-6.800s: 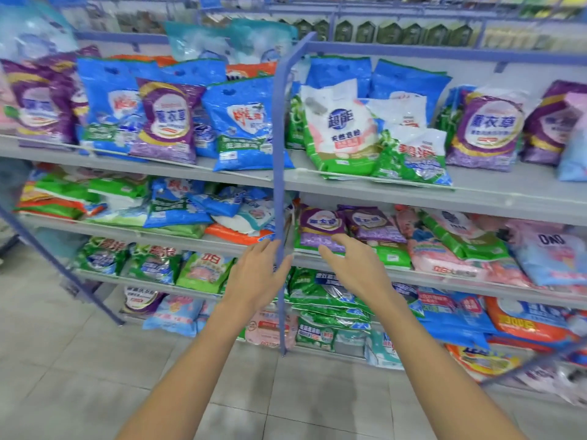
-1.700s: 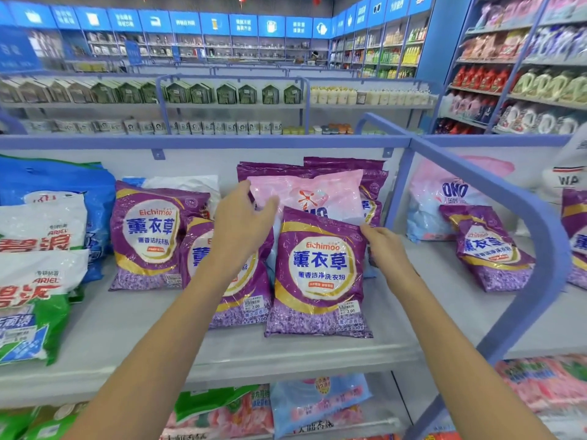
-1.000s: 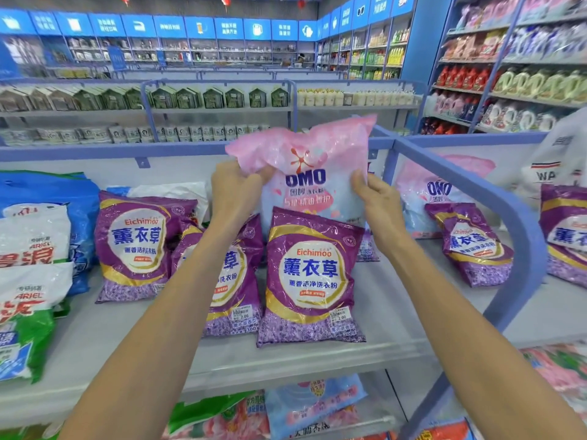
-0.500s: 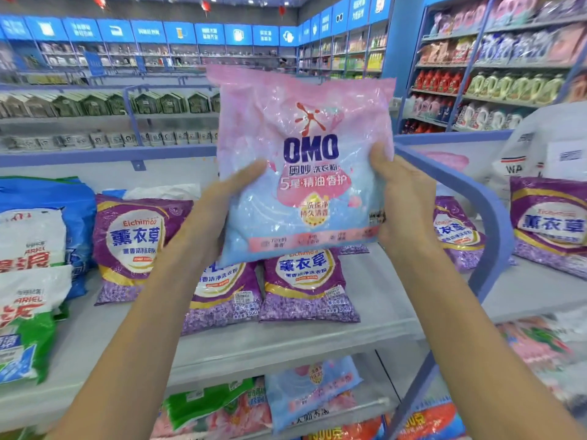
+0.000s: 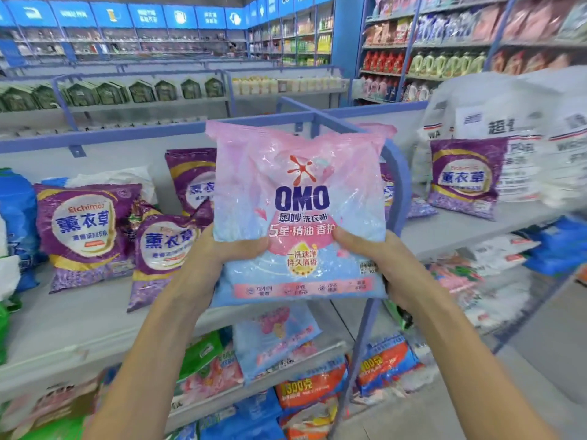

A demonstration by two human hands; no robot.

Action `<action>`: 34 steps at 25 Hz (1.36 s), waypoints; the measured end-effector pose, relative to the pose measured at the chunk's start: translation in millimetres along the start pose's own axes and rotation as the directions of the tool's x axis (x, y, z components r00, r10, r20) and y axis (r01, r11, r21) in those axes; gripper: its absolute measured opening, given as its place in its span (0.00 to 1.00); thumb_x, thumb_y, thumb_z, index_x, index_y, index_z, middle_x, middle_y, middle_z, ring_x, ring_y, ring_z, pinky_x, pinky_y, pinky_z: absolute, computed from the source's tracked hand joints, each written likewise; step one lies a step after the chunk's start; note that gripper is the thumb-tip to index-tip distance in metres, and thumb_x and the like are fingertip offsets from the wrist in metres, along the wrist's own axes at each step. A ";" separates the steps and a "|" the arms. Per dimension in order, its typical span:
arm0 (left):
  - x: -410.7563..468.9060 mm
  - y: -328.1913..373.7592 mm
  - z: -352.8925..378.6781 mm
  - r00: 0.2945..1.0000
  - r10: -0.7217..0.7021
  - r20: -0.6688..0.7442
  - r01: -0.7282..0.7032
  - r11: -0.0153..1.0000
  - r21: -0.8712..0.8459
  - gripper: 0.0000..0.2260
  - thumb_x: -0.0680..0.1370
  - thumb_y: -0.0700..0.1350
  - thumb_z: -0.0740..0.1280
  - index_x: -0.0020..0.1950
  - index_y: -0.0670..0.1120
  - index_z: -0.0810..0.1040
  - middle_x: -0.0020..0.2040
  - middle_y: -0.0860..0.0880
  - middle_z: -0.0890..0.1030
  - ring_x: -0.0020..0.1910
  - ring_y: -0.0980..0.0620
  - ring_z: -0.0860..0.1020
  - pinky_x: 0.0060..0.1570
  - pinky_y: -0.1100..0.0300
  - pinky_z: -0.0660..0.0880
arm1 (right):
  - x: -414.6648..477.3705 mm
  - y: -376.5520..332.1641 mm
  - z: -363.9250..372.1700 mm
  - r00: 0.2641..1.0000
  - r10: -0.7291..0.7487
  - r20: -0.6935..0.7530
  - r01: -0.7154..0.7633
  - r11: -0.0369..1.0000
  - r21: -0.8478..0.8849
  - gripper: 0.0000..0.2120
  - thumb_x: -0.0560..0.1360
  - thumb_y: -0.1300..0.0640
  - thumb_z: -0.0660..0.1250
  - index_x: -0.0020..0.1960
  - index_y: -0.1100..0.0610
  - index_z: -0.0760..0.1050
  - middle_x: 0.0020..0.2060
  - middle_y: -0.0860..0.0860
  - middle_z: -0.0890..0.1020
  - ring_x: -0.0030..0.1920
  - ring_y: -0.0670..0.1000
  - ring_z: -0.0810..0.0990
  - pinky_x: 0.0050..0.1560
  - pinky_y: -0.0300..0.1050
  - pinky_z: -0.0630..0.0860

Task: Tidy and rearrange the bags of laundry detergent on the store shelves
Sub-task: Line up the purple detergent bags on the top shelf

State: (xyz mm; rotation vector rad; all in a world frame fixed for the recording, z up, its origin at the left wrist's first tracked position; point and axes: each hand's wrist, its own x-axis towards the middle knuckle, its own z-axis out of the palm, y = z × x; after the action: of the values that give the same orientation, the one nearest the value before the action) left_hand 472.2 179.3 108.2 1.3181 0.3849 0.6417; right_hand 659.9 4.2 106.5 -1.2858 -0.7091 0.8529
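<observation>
Grip check first. Left grip (image 5: 216,258) and right grip (image 5: 390,268) are both closed round the OMO bag (image 5: 298,198), one on each side edge of its lower half. Thumbs press on the printed front; the other fingers are hidden behind it. Neither holds anything else.

The bag is in the air, upright, long axis vertical, label facing me. Most of it stands above the grips, so I judge the top loose and unsupported. It touches no shelf.

Outward: as I see it, the bag sits in front of the top shelf (image 5: 79,328) and across the blue divider rail (image 5: 394,185). Left of the rail, purple Eichimoo bags (image 5: 82,230) lean on one another, on the left grip's side. Right of the rail, the neighbouring bay (image 5: 460,230) carries another purple bag (image 5: 463,176). A pink edge (image 5: 378,130) shows behind the held bag's top right corner; I cannot tell what it belongs to. Straight below, on the lower shelf, lies a pink and blue bag (image 5: 276,335) that looks like the same kind.

My read: this bag does not belong among the purple ones. The right bay lies past the rail on the right grip's side, so that hand would lead. The lower shelf means a straight drop.
</observation>
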 end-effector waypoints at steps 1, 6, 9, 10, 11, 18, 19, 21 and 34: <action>-2.8 -5.4 13.9 1.000 -0.007 0.021 0.007 1.000 -0.013 0.21 0.54 0.43 0.81 0.47 0.47 0.88 0.50 0.41 0.87 0.46 0.40 0.86 0.45 0.46 0.84 | -11.1 -0.8 -11.7 1.000 -0.003 -0.027 0.003 1.000 0.010 0.25 0.67 0.52 0.78 0.63 0.56 0.81 0.56 0.55 0.86 0.57 0.58 0.85 0.63 0.60 0.78; -20.3 -37.7 108.8 0.997 -0.072 -0.040 0.069 0.995 -0.069 0.30 0.57 0.60 0.83 0.54 0.46 0.84 0.51 0.41 0.87 0.48 0.42 0.86 0.50 0.43 0.83 | -68.7 -7.2 -87.8 0.988 -0.016 -0.154 0.013 1.000 -0.016 0.15 0.69 0.54 0.77 0.56 0.54 0.85 0.51 0.54 0.88 0.52 0.58 0.87 0.60 0.61 0.80; -23.6 -49.5 164.5 0.987 -0.107 -0.119 0.110 0.994 0.018 0.28 0.67 0.67 0.70 0.58 0.50 0.82 0.50 0.47 0.88 0.49 0.47 0.87 0.54 0.47 0.81 | -101.2 -12.7 -134.5 0.981 -0.021 -0.192 0.023 1.000 0.007 0.07 0.72 0.56 0.76 0.50 0.50 0.86 0.49 0.54 0.88 0.49 0.56 0.88 0.55 0.59 0.82; -24.9 -52.4 181.4 0.984 -0.131 -0.120 0.135 0.991 0.022 0.30 0.67 0.69 0.70 0.61 0.50 0.81 0.51 0.49 0.88 0.50 0.48 0.87 0.57 0.48 0.80 | -110.1 -14.9 -148.9 0.979 -0.021 -0.202 0.025 1.000 0.018 0.06 0.72 0.56 0.76 0.49 0.49 0.87 0.48 0.54 0.88 0.48 0.56 0.88 0.52 0.57 0.83; -24.9 -56.5 195.7 0.984 -0.139 -0.108 0.142 0.990 0.019 0.31 0.68 0.70 0.70 0.62 0.51 0.80 0.52 0.50 0.88 0.51 0.48 0.86 0.58 0.48 0.79 | -116.3 -16.4 -162.9 0.978 -0.018 -0.209 0.024 0.999 0.024 0.08 0.72 0.56 0.76 0.52 0.50 0.86 0.49 0.55 0.88 0.48 0.56 0.88 0.50 0.56 0.84; -9.7 -77.7 277.8 0.987 -0.146 -0.065 0.152 0.984 0.088 0.16 0.81 0.60 0.62 0.56 0.50 0.82 0.47 0.51 0.88 0.47 0.53 0.87 0.42 0.59 0.82 | -122.1 -13.4 -247.6 0.962 0.024 -0.274 -0.009 0.998 0.058 0.24 0.71 0.54 0.77 0.65 0.58 0.78 0.52 0.57 0.87 0.51 0.61 0.87 0.53 0.59 0.83; -2.6 -81.0 284.6 0.985 -0.156 -0.069 0.162 0.983 0.091 0.17 0.81 0.59 0.63 0.58 0.49 0.82 0.49 0.49 0.88 0.48 0.51 0.87 0.46 0.56 0.82 | -118.9 -13.3 -256.1 0.962 0.027 -0.271 -0.013 0.998 0.054 0.23 0.71 0.54 0.77 0.64 0.58 0.79 0.51 0.58 0.87 0.50 0.61 0.87 0.53 0.59 0.83; 14.9 -88.9 296.1 0.982 -0.164 -0.097 0.174 0.979 0.107 0.17 0.81 0.59 0.63 0.59 0.49 0.82 0.49 0.49 0.88 0.49 0.49 0.87 0.49 0.54 0.81 | -107.0 -12.9 -272.4 0.962 0.037 -0.270 -0.028 0.999 0.036 0.19 0.72 0.54 0.76 0.61 0.58 0.81 0.50 0.58 0.88 0.49 0.61 0.87 0.54 0.59 0.83; 171.5 -125.1 310.1 0.811 0.103 -0.576 0.037 0.973 0.226 0.18 0.81 0.57 0.66 0.37 0.47 0.73 0.31 0.50 0.71 0.28 0.55 0.69 0.28 0.62 0.65 | 83.4 -31.1 -328.2 0.993 -0.033 -0.113 0.016 0.988 -0.155 0.12 0.73 0.49 0.76 0.55 0.50 0.84 0.48 0.44 0.88 0.51 0.44 0.86 0.60 0.50 0.79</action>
State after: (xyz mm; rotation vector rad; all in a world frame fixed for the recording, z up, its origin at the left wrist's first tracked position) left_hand 817.4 35.3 72.7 1.3236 0.9681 1.0630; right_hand 984.2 -95.6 84.4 -1.4494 -0.7084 0.7086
